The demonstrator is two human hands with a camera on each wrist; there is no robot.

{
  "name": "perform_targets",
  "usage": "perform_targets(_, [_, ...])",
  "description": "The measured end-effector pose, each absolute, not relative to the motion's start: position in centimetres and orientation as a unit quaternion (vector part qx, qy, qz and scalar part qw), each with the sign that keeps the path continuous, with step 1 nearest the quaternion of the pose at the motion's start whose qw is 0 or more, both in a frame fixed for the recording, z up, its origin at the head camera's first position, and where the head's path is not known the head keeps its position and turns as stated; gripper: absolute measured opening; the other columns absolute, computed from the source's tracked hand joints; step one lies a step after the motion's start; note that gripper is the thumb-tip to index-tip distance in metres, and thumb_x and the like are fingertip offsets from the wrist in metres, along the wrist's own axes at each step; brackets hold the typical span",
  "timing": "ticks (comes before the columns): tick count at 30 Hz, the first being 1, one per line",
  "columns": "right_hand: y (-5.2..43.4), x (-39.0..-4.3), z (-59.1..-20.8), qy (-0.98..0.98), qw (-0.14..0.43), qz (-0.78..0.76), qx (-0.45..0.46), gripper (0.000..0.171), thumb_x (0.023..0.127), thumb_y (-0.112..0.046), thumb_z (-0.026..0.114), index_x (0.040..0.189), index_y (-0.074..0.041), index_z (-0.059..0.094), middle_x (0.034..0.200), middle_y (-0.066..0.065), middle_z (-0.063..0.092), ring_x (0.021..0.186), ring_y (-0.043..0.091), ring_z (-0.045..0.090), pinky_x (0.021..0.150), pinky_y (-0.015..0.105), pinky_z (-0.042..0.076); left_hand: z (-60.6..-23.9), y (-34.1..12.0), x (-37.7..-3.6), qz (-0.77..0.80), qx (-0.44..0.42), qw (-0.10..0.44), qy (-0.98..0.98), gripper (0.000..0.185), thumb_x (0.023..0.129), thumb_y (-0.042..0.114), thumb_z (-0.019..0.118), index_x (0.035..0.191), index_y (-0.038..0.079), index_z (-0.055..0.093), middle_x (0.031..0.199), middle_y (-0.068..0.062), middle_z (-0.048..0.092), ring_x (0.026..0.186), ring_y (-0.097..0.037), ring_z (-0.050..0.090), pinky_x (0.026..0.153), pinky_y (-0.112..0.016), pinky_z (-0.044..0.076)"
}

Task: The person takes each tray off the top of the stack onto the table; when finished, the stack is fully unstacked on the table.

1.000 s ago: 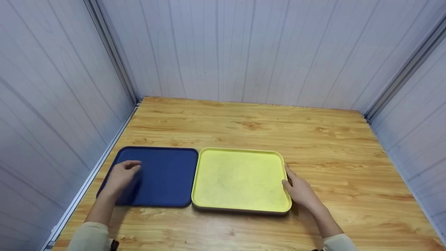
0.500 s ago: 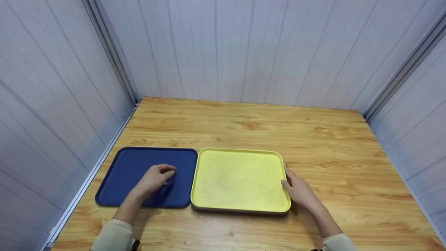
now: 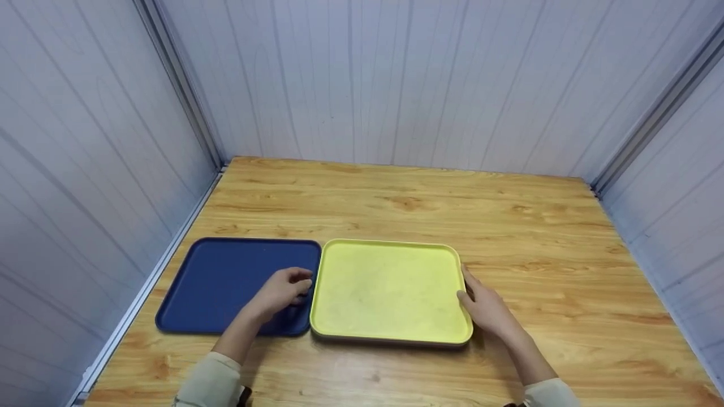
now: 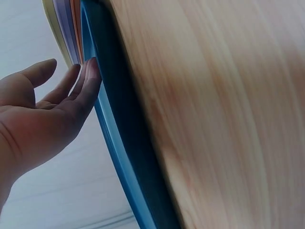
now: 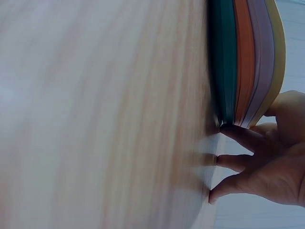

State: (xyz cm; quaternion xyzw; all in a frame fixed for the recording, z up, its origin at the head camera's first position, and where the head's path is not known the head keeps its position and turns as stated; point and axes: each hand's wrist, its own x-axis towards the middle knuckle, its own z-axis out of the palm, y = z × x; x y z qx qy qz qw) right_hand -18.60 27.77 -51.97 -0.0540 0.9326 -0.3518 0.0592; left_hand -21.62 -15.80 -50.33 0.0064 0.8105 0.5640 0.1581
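A blue tray lies flat on the wooden table at the left. Touching its right side is a stack of trays with a yellow one on top; the right wrist view shows lavender, orange and green trays beneath it. My left hand is over the blue tray's right part, next to the stack's left edge. In the left wrist view its straight fingers touch the blue tray's rim. My right hand holds the stack's right edge, thumb on the yellow rim, fingers at the bottom tray.
Pale panel walls close the table in at the back, left and right, with a metal rail along the left edge. Bare wood extends behind and to the right of the trays.
My left hand has slid right across the blue tray, from its left part to the stack's left edge. The right hand and both trays have stayed put.
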Motion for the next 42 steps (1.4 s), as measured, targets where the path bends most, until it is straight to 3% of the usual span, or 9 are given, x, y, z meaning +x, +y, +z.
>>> perform_targets(4, [27.8, -18.7, -52.0, 0.932, 0.060, -0.354, -0.055, 0.063, 0.107, -0.019, 0.049, 0.160, 0.000, 0.021, 0.160, 0.025, 0.027, 0.142, 0.044, 0.033, 0.114, 0.059, 0.028, -50.4, -14.9, -21.5, 0.568, 0.002, 0.162, 0.807, 0.045, 0.101, 0.014, 0.061, 0.140, -0.007, 0.054, 0.124, -0.018, 0.063, 0.105, -0.028, 0.064, 0.078, -0.041, 0.058])
perform_targets(11, [27.8, -18.6, -51.9, 0.929, 0.070, -0.359, -0.047, 0.063, 0.107, -0.021, 0.048, 0.161, -0.004, 0.019, 0.161, 0.022, 0.025, 0.142, 0.044, 0.032, 0.114, 0.059, 0.028, -50.5, -13.8, -21.1, 0.561, -0.003, 0.151, 0.814, 0.051, 0.095, 0.010, 0.068, 0.140, -0.007, 0.052, 0.116, -0.016, 0.062, 0.094, -0.024, 0.065, 0.067, -0.037, 0.057])
perform_targets(27, [28.0, -18.8, -52.1, 0.932, 0.056, -0.354, -0.053, 0.063, 0.106, -0.020, 0.050, 0.160, -0.003, 0.021, 0.160, 0.023, 0.028, 0.142, 0.044, 0.034, 0.115, 0.058, 0.028, -50.9, -13.5, -21.3, 0.556, -0.011, 0.132, 0.821, 0.054, 0.089, 0.002, 0.072, 0.140, -0.005, 0.054, 0.118, -0.016, 0.063, 0.091, -0.022, 0.066, 0.068, -0.036, 0.058])
perform_targets(36, [27.9, -18.6, -52.1, 0.928, 0.065, -0.362, -0.052, 0.064, 0.107, -0.021, 0.050, 0.161, -0.005, 0.020, 0.159, 0.024, 0.029, 0.142, 0.044, 0.034, 0.114, 0.059, 0.029, -51.0, -13.9, -21.3, 0.555, -0.005, 0.121, 0.823, 0.047, 0.087, 0.003, 0.073, 0.132, -0.005, 0.061, 0.112, -0.015, 0.065, 0.087, -0.021, 0.067, 0.066, -0.036, 0.059])
perform_targets(42, [27.9, -18.6, -51.9, 0.928, 0.069, -0.364, -0.045, 0.064, 0.107, -0.021, 0.051, 0.161, -0.005, 0.021, 0.157, 0.024, 0.032, 0.140, 0.045, 0.036, 0.113, 0.060, 0.030, -51.0, -13.8, -21.3, 0.555, -0.014, 0.120, 0.823, 0.031, 0.087, 0.003, 0.074, 0.117, -0.002, 0.067, 0.104, -0.013, 0.065, 0.080, -0.020, 0.066, 0.063, -0.033, 0.057])
